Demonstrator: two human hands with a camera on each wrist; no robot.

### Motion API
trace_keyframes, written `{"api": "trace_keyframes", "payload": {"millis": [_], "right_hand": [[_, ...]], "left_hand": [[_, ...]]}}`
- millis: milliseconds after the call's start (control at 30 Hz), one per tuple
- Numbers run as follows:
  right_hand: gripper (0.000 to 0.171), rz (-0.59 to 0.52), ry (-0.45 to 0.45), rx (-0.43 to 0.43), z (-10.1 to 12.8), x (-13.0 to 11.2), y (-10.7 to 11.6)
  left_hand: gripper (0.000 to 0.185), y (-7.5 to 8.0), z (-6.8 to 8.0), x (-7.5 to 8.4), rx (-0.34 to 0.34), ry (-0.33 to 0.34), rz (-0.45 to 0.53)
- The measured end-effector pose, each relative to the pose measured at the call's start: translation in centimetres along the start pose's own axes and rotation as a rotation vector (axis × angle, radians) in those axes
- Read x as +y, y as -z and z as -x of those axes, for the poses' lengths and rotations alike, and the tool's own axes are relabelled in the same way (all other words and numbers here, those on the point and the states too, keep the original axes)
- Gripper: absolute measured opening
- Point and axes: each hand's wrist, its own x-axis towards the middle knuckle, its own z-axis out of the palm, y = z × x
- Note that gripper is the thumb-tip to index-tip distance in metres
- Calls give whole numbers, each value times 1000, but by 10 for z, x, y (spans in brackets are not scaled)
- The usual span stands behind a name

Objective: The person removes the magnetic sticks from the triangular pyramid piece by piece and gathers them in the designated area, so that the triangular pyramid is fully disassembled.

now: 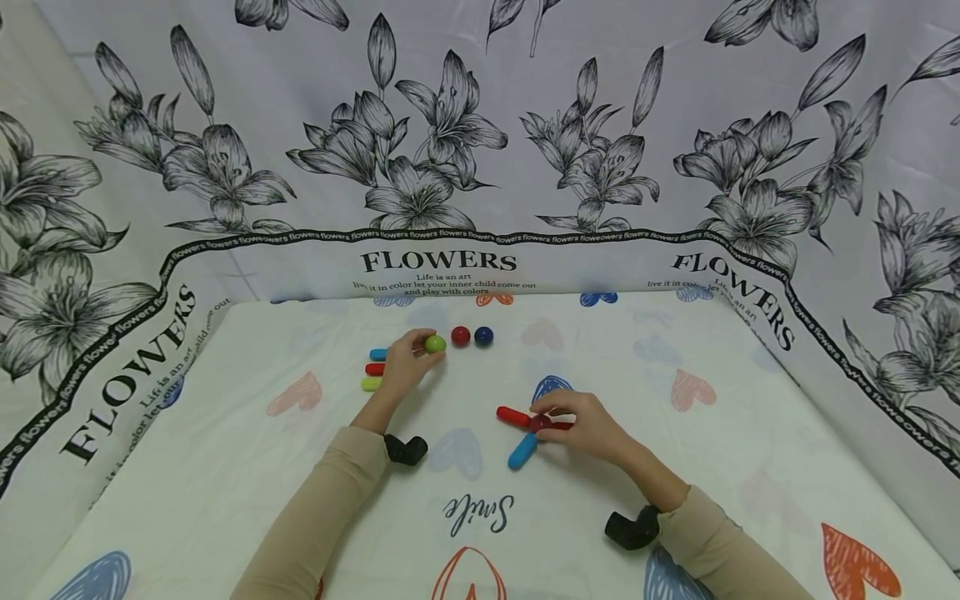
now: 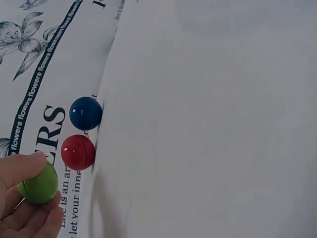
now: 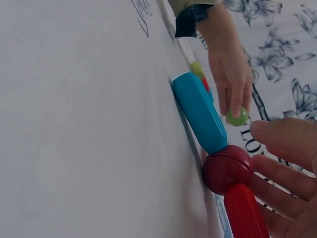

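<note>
Up near the back of the bench (image 1: 225, 467), the left hand (image 1: 405, 362) pinches a green ball (image 1: 435, 343) between thumb and fingertips; the left wrist view shows the thumb lying over the ball's top and the fingers curled beneath it. Just beside the green ball sit a red ball (image 1: 461, 336) and a dark blue ball (image 1: 483, 337), the 3 forming a short row in front of the flower-printed backdrop (image 1: 480, 150). Partly hidden under the left hand lie 3 short sticks, 1 blue (image 1: 377, 354), 1 red (image 1: 373, 368) and 1 yellow-green (image 1: 371, 384), stacked one behind the other.

Nearer the person, the right hand (image 1: 588, 425) rests on a small assembly: a dark red ball (image 3: 227, 167) with a red stick (image 1: 513, 416) reaching left, another red stick (image 1: 562, 426) under the fingers, and a blue stick (image 1: 522, 451) angling toward the person. In the right wrist view the blue stick and a red stick both touch the dark red ball, and the fingers curl close around that joint, the thumb held above it.

Both forearms wear beige sleeves (image 1: 330, 500), each with a black wrist mount (image 1: 406, 449). The bench cloth is printed with hearts.
</note>
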Motion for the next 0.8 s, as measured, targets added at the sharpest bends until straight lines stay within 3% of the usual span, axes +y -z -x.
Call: {"api": "trace_keyframes", "payload": {"millis": [367, 800], "right_hand": [[38, -83, -141, -59, -3, 7, 3], [41, -40, -166, -109, -8, 16, 4]], "left_hand": [[46, -2, -16, -6, 26, 30, 18], [46, -8, -29, -9, 20, 73, -44]]}}
